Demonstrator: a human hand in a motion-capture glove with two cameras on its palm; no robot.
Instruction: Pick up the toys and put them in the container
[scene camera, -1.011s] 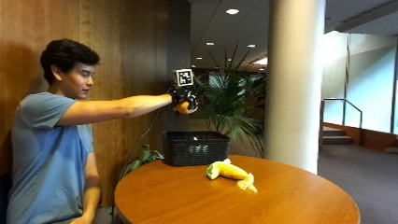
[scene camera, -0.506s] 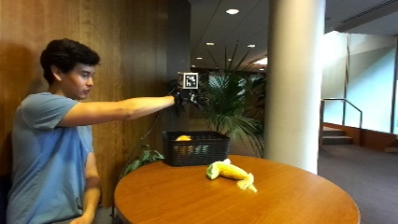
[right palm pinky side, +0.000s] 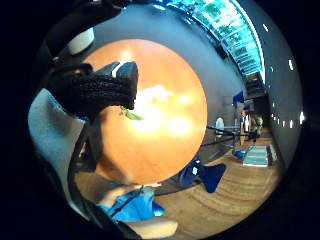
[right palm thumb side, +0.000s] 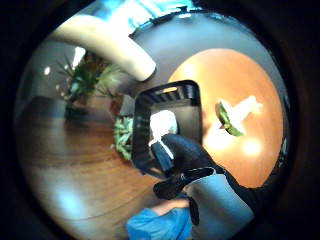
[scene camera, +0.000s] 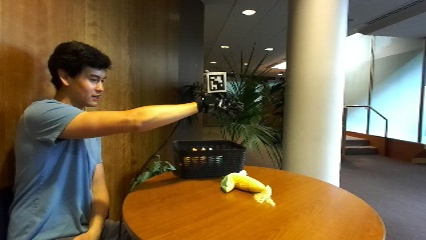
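Judging progress: approx halfway, maybe more. The container, a black basket w/ slatted plastic walls & rounded-rectangle rim, is sitting at the far edge of the round wooden table, and something orange is showing thru its slats, so at least one toy seems to be lying inside already; can't tell how many. In the thumb-side palm view the basket's inside is washing out pale, so no detail there. What's left, as far as visible: the corn toy, a yellow cob w/ green husk leaves at one end, is lying on its side on the table just beside the basket, on the side toward the table's middle, not touching it as far as I can tell. It's looking smooth & moulded, prob. plastic; elongated shape, should be easy to wrap fingers around lengthwise. The right hand is hanging in the air w/ the arm stretched out straight, high above the basket & well apart from the corn. In the palm views its gloved fingers are showing loosely curled w/ nothing between them, so the hand is relaxed & holding nothing. Glove fabric is looking knitted/ribbed. Table top is glossy orange-brown wood, reflecting ceiling lights. Next move, by my guess: hand needing to be coming down & inward toward the corn.
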